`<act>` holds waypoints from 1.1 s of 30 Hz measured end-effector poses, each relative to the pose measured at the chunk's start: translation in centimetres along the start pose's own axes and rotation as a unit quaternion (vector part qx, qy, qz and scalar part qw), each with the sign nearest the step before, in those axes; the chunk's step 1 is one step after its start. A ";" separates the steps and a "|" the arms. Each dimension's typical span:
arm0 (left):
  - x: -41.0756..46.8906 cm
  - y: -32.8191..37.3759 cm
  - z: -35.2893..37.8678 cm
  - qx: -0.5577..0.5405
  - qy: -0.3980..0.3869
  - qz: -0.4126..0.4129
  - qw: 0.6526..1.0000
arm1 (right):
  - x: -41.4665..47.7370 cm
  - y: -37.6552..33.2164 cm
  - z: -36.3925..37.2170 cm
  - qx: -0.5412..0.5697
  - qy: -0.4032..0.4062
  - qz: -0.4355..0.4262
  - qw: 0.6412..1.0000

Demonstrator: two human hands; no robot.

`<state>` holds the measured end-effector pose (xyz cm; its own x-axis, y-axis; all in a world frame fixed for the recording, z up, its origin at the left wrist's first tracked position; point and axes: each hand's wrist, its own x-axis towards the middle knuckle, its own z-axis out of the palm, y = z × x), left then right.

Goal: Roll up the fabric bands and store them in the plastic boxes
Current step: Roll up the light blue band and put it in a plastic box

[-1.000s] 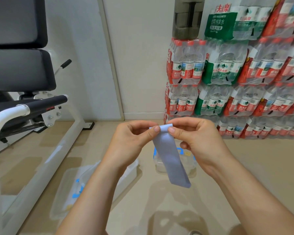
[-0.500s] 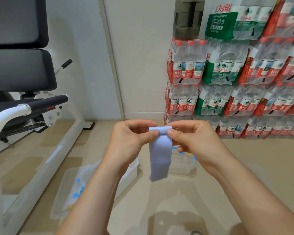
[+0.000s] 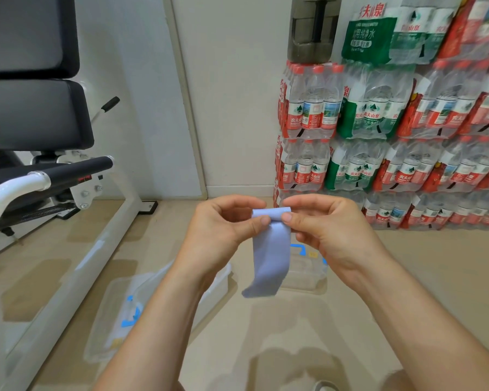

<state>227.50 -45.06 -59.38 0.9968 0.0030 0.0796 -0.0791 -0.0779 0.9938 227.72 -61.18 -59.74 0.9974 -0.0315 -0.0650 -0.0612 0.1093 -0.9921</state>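
While both hands are raised above the floor, a pale blue fabric band [image 3: 271, 255] hangs between them, its top edge turned over into a small roll and its free tail drooping and curling at the end. Left hand [image 3: 223, 232]: thumb and forefinger pinch the roll's left end. Right hand [image 3: 331, 235]: the same pinch at the right end. Clear plastic box [image 3: 308, 275], blue latches, on the floor behind the band, partly hidden. Second clear box [image 3: 119, 314], on the floor beneath the left forearm. Water bottle packs [image 3: 393, 122], stacked against the far wall.
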 end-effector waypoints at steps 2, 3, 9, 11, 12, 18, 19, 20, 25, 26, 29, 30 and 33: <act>-0.1 0.2 -0.1 -0.016 -0.015 -0.025 0.999 | 0.0 0.0 -0.1 0.002 0.001 0.000 1.000; -0.1 0.2 -0.1 -0.018 -0.018 -0.031 0.999 | 0.1 0.0 -0.2 0.003 0.000 -0.001 1.000; 0.0 0.2 0.0 -0.031 0.013 -0.025 0.999 | 0.1 0.1 0.0 0.017 -0.008 -0.005 1.000; 0.0 0.2 0.0 -0.038 0.018 -0.026 0.999 | 0.0 0.2 0.0 0.028 -0.009 0.001 1.000; 0.0 0.1 0.0 -0.033 0.020 -0.023 0.999 | 0.0 0.3 0.0 0.031 -0.007 0.003 0.999; 0.0 -0.1 -0.1 0.002 0.025 -0.010 1.000 | -0.1 0.6 0.6 0.014 0.032 -0.013 0.999; 0.0 -0.1 -0.1 0.007 0.024 -0.008 1.000 | 0.0 0.8 0.8 0.004 0.047 -0.013 0.999; 0.0 -0.1 0.0 0.012 0.021 -0.005 1.000 | 0.1 0.9 1.0 -0.012 0.061 -0.012 0.998; -0.1 -0.1 0.2 0.048 0.024 0.007 0.999 | 0.1 1.5 1.7 -0.062 0.089 -0.029 0.994; 0.0 -0.2 0.1 0.064 0.026 0.011 0.998 | 0.1 1.5 1.7 -0.061 0.094 -0.031 0.993; 0.0 -0.4 0.1 0.102 0.022 0.020 0.994 | 0.2 1.3 1.5 -0.061 0.094 -0.028 0.993; 0.0 -0.3 0.1 0.109 0.017 0.021 0.994 | 0.2 1.2 1.4 -0.058 0.088 -0.024 0.994; 0.0 -0.1 0.1 0.111 -0.001 0.033 0.993 | 0.1 0.8 1.0 -0.028 0.055 -0.009 0.998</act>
<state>227.47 -45.16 -59.52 0.9896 -0.0122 0.1434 -0.1405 -0.2954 0.9450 227.78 -60.10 -60.44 0.9883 -0.1419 -0.0564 -0.0493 0.0531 -0.9974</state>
